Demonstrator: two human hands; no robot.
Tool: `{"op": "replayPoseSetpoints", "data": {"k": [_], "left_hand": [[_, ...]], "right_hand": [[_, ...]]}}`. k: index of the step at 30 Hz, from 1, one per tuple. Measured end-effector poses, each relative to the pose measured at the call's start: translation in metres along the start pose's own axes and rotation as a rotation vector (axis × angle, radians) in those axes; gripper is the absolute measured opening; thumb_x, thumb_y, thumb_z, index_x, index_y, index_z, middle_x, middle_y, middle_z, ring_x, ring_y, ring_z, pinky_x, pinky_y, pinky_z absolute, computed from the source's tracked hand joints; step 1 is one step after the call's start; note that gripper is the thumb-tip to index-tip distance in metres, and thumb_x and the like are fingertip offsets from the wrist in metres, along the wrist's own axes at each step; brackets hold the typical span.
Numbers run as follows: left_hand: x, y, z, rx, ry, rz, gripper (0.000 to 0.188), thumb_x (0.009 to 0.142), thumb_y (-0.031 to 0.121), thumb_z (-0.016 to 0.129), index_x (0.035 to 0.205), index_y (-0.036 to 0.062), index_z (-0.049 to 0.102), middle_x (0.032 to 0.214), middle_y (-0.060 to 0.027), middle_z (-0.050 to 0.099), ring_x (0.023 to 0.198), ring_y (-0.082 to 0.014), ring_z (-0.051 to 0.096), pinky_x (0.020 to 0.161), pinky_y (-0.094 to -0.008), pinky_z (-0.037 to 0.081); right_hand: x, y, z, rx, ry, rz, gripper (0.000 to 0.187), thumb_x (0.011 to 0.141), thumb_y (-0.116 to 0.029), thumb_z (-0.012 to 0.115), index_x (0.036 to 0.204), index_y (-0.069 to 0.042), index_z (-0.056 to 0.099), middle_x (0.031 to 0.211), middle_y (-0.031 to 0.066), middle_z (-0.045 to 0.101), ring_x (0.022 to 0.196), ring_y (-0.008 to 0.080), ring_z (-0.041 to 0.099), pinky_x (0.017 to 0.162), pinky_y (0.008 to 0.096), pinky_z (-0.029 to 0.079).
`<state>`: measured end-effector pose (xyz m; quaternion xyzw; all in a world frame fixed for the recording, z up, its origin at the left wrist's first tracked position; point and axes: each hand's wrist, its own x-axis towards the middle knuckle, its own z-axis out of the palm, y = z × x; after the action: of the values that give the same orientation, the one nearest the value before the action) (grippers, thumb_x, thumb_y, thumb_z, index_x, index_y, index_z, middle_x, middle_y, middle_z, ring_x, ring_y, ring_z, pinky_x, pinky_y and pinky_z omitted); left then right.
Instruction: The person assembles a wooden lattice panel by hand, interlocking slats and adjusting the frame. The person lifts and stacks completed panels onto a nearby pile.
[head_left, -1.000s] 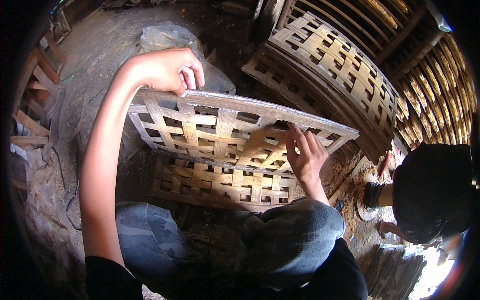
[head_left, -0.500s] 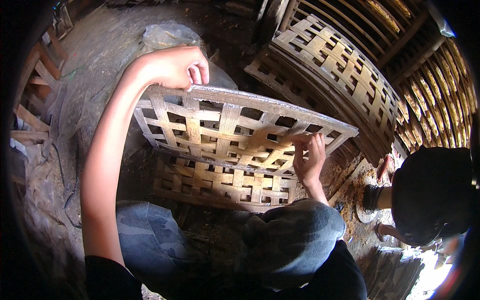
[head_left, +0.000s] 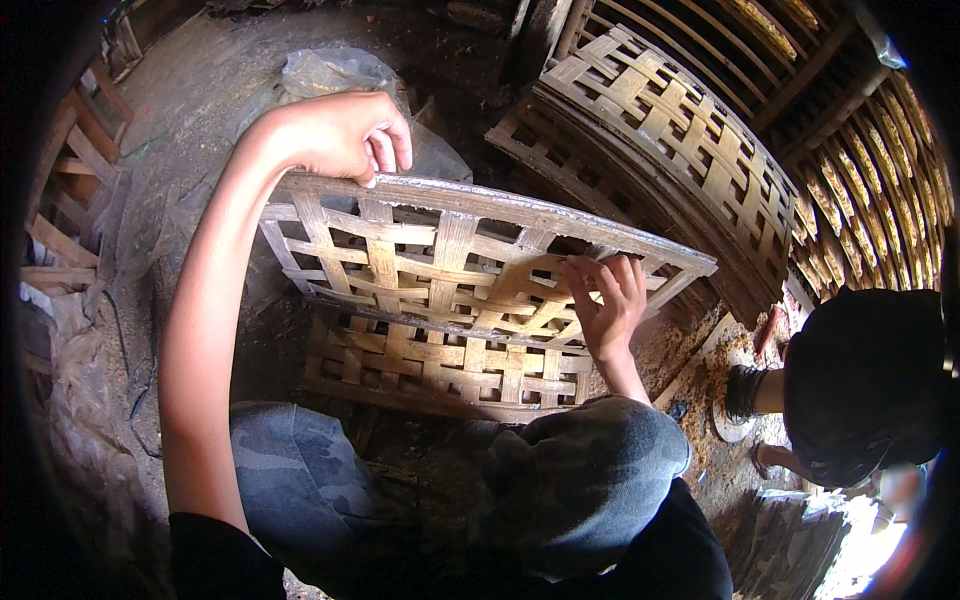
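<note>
A rectangular woven bamboo panel (head_left: 450, 250) with a wooden rim stands tilted in front of my knees. My left hand (head_left: 345, 140) reaches over its far top edge near the left corner, fingers closed around the rim. At the right part of the weave is my right hand (head_left: 610, 300); its thumb and index finger are pinched together against the slats, the other fingers curled. What lies between those fingertips is too small to make out. Under the raised panel lies a second woven panel (head_left: 460, 368), lower and closer to my legs.
A stack of similar woven panels (head_left: 690, 130) leans at the back right, before a slatted bamboo wall (head_left: 870, 190). Another person (head_left: 860, 390) in dark clothes is at the right. Crumpled plastic sheeting (head_left: 340, 72) lies behind my left hand; wooden slats (head_left: 70, 240) stand at the left.
My right hand has shifted slightly left and up along the weave, its thumb and index finger now pinched. The panel has moved slightly left at its left end, my left hand with it.
</note>
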<state>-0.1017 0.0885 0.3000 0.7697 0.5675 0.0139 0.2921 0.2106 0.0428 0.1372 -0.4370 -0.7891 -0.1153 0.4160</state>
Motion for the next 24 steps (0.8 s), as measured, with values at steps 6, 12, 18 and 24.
{"op": "replayPoseSetpoints", "data": {"k": [6, 12, 18, 24], "left_hand": [[-0.001, -0.001, -0.001, 0.004, 0.013, 0.01, 0.033, 0.068, -0.012, 0.062, 0.099, -0.0025, 0.063, 0.093, -0.0133, 0.067, 0.086, -0.0197, 0.065, 0.076, -0.0316, 0.052], [0.003, -0.005, 0.004, 0.002, 0.039, 0.034, 0.034, 0.068, -0.012, 0.062, 0.1, -0.0024, 0.062, 0.093, -0.0133, 0.067, 0.087, -0.0195, 0.065, 0.076, -0.0316, 0.052], [0.002, -0.009, 0.001, -0.016, 0.023, 0.047, 0.034, 0.067, -0.011, 0.062, 0.1, -0.0018, 0.063, 0.092, -0.013, 0.067, 0.087, -0.0187, 0.065, 0.076, -0.031, 0.052], [0.001, -0.004, -0.002, -0.013, 0.005, 0.043, 0.034, 0.067, -0.01, 0.063, 0.101, -0.0013, 0.062, 0.091, -0.013, 0.068, 0.084, -0.0183, 0.065, 0.075, -0.0305, 0.051]], "right_hand": [[-0.002, 0.0, 0.005, -0.037, -0.048, 0.013, 0.018, 0.073, -0.007, 0.067, 0.089, -0.012, 0.061, 0.082, 0.0035, 0.054, 0.076, 0.0237, 0.048, 0.069, 0.0351, 0.037], [-0.014, 0.004, 0.003, 0.017, -0.151, -0.077, 0.015, 0.075, -0.008, 0.064, 0.088, -0.01, 0.058, 0.086, 0.0073, 0.052, 0.078, 0.0261, 0.047, 0.072, 0.0375, 0.035], [-0.035, -0.003, -0.004, 0.116, -0.134, -0.094, 0.024, 0.067, -0.004, 0.072, 0.086, -0.01, 0.059, 0.089, 0.0063, 0.054, 0.084, 0.0252, 0.05, 0.073, 0.0384, 0.036], [-0.052, 0.004, -0.012, 0.046, -0.097, 0.031, 0.028, 0.064, -0.011, 0.078, 0.085, -0.011, 0.061, 0.081, 0.0019, 0.057, 0.077, 0.0219, 0.052, 0.069, 0.0357, 0.036]]}}
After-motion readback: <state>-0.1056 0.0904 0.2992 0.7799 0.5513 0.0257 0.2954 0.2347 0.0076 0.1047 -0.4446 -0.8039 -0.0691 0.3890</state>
